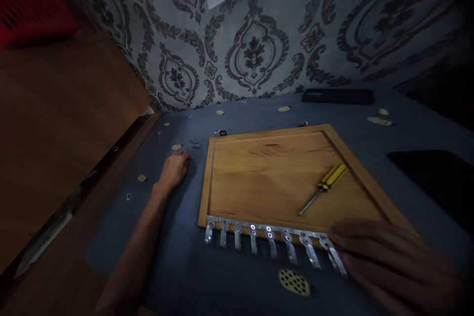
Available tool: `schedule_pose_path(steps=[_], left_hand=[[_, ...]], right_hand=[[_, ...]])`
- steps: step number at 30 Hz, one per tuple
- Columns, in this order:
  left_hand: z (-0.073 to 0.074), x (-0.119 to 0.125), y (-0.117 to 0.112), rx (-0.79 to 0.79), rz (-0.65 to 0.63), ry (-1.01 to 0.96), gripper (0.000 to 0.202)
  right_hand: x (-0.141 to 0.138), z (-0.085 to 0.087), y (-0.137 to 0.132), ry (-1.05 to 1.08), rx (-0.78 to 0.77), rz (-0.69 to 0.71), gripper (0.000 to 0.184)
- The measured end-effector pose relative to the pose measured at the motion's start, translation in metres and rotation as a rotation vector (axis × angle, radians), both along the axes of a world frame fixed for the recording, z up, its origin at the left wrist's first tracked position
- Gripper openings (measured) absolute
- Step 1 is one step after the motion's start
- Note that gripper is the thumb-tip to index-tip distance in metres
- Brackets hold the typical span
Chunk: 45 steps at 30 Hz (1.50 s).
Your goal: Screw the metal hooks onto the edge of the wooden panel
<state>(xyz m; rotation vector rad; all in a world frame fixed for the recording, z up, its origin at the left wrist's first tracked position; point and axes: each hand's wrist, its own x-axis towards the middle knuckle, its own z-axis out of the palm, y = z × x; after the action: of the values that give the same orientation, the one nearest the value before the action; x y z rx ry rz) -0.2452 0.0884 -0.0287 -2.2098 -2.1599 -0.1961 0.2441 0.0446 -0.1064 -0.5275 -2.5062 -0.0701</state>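
Observation:
On the blue cloth left of the board, my left hand (175,170) rests with its fingers curled closed. Whatever they hold, if anything, is hidden. Just beyond its fingertips lies a small U-shaped metal piece (195,144). My right hand (392,256), blurred, lies with stretched fingers over the near right corner of a framed wooden board (255,173), close to the end of a metal hook rail (261,232). Several silver hooks hang from that rail along the board's near edge. A screwdriver (326,185) with a yellow and black handle lies on the board.
A long black case (338,96) sits by the patterned wall, and a dark flat object (433,173) lies at the right. To the left stands a brown wooden cabinet (66,118) with a red basket (33,5) on top. Small dark fittings (222,133) show at the board's far edge.

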Motion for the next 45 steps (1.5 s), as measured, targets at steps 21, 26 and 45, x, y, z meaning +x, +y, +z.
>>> schedule_pose_path(steps=[21,26,45], left_hand=[[0.045,0.068,-0.022,0.004,-0.051,-0.673,0.013],[0.065,0.152,-0.044,-0.277,-0.357,-0.797,0.007],[0.058,0.243,-0.016,-0.991,-0.503,-0.723,0.010]], right_hand=[[-0.029,0.059,-0.022,0.103,-0.224,0.033,0.011],[-0.028,0.060,-0.024,0.092,-0.239,0.015,0.012],[-0.034,0.055,-0.028,0.107,-0.224,-0.072,0.014]])
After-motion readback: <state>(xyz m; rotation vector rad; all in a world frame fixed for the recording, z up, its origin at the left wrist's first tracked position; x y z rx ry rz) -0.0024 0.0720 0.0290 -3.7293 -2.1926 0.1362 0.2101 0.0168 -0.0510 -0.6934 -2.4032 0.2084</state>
